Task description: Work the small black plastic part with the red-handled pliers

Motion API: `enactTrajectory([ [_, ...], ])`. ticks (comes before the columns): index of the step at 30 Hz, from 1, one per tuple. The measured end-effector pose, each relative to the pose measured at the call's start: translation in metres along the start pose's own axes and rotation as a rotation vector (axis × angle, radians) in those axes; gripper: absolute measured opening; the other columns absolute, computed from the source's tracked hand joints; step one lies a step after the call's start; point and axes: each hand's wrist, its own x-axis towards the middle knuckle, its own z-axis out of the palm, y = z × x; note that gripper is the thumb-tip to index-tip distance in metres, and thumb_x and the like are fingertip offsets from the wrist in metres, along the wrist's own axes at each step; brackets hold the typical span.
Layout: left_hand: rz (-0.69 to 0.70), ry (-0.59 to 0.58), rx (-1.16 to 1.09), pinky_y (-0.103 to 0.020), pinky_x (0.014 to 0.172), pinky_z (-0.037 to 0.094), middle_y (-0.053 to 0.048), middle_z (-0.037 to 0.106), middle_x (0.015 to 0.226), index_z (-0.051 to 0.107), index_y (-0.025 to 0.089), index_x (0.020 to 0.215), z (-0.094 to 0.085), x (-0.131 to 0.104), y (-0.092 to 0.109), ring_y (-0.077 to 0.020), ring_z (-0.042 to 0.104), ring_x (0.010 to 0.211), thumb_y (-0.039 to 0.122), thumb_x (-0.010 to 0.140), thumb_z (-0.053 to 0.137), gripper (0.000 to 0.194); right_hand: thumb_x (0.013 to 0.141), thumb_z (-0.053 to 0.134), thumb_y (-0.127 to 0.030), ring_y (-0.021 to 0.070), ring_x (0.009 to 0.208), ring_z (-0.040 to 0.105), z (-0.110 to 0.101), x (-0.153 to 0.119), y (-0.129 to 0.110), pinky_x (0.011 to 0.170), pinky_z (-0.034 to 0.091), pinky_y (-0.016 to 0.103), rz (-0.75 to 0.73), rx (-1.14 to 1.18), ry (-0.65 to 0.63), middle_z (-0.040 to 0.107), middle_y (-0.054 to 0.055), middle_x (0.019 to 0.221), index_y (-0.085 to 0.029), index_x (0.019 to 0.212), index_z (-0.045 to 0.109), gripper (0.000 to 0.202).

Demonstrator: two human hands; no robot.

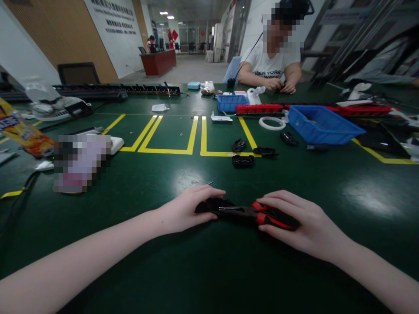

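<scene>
My right hand (299, 218) is wrapped round the red and black handles of a pair of pliers (240, 212), whose jaws point left. Between the thumb and fingers of my left hand (193, 205) is a small black plastic part (209, 206), partly covered by the fingers. The jaws meet this part at its right end; exactly what they grip is too dark to make out. Further off on the green table (183, 270) lie several similar black parts (243, 161).
A blue bin (324, 126) stands at the right, with a white ring (271, 123) beside it. Behind are a smaller blue bin (231, 104) and a long red strip (260, 109). A phone-like object (87, 165) lies left. A co-worker (273, 65) sits opposite.
</scene>
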Motion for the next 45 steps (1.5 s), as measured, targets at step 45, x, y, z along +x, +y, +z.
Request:
enactTrajectory([
  [45, -0.159, 0.068, -0.263, -0.037, 0.088, 0.055, -0.007, 0.062, 0.124, 0.054, 0.025, 0.134, -0.003, -0.004, 0.010, -0.0221, 0.063, 0.106, 0.020, 0.092, 0.065, 0.044, 0.089, 0.057, -0.029, 0.0283, 0.105, 0.063, 0.002, -0.001, 0.011, 0.085, 0.057, 0.045, -0.007, -0.156, 0.121, 0.060, 0.011, 0.120, -0.029, 0.143, 0.047, 0.055],
])
